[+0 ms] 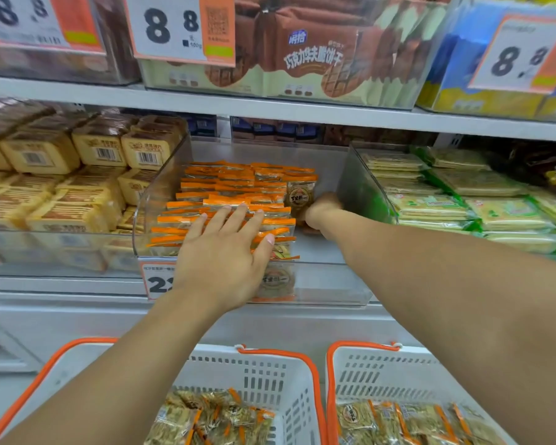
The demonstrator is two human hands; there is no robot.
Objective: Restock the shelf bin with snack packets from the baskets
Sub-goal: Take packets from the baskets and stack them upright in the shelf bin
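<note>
In the middle of the frame, inside the clear shelf bin (331,284), rows of orange-edged snack packets (235,191) stand on edge, filling the left and centre, and the left hand (225,252) lies flat on top of them, fingers straight and spread, pressing the rows down and leftward, gripping nothing. Moving right, there's the gap that matters: a bare strip of bin floor along the right wall, just right of the packed rows. The right hand (323,210) is already in that strip, fingers curled round one upright packet (300,195), its round brown label facing us, long side vertical, touching the last row. So the right hand is the nearer one to the slot; the packet only needs seating against its neighbours, I'd say. Lower in the frame, two white baskets with orange rims, the left basket (270,377) and right basket (382,370), each hold more loose packets, flat and jumbled, well below the bin.
</note>
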